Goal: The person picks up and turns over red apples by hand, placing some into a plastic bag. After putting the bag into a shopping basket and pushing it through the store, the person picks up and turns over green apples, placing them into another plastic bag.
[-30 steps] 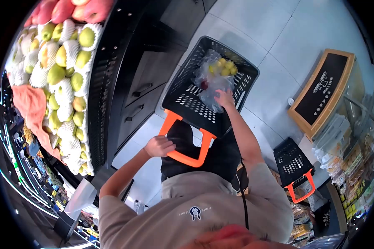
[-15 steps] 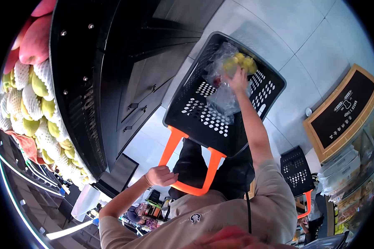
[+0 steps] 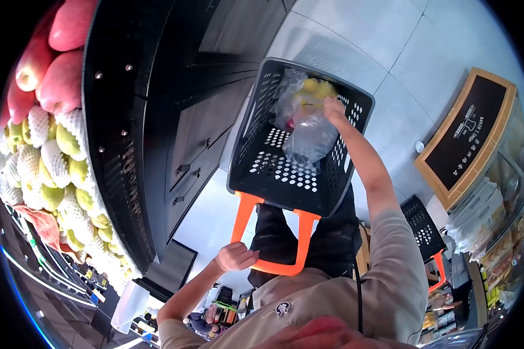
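A black shopping basket (image 3: 285, 200) with a perforated floor and an orange handle (image 3: 276, 268) is in front of my legs. My left hand (image 3: 237, 256) is closed round the left side of that handle. Inside the basket my right hand (image 3: 333, 109) is closed by the far right wall, pinching what looks like the edge of a clear plastic bag (image 3: 311, 136); its fingertips are partly hidden. Yellow-green fruit (image 3: 319, 88) lies in plastic just beyond the hand. A small red thing (image 3: 290, 123) shows through the plastic to the left.
Red apples (image 3: 64, 81) and green pears (image 3: 52, 198) in white foam nets fill a display at left, above black cabinets (image 3: 198, 139). At right stand a wood-framed sign (image 3: 468, 131), shelves of packaged goods (image 3: 498, 250) and another black basket (image 3: 420, 227).
My right hand has drawn back slightly from over the yellow fruit toward the basket's right wall, its fingers now more closed. My left hand stays on the handle. The view has shifted a little.
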